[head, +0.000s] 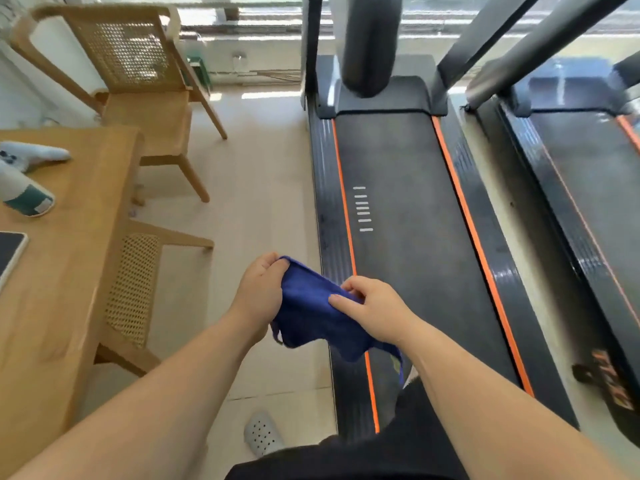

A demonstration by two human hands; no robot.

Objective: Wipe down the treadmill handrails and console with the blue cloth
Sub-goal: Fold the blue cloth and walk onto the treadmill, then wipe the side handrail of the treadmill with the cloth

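Note:
Both my hands hold the blue cloth (311,317) in front of me, above the left edge of the treadmill deck. My left hand (259,292) grips its upper left corner. My right hand (374,306) pinches the cloth's right side, thumb on top. The cloth sags between them. The treadmill (408,209) has a black belt with orange side stripes. A black padded handrail end (369,43) hangs above the belt at the top, and a grey upright (485,32) rises on its right. The console is out of view.
A second treadmill (588,174) stands to the right. On the left is a wooden table (69,265) carrying a spray bottle (24,195) and a tablet (8,252), with wooden cane chairs (138,84) beside it. A grey clog (261,433) is on the floor.

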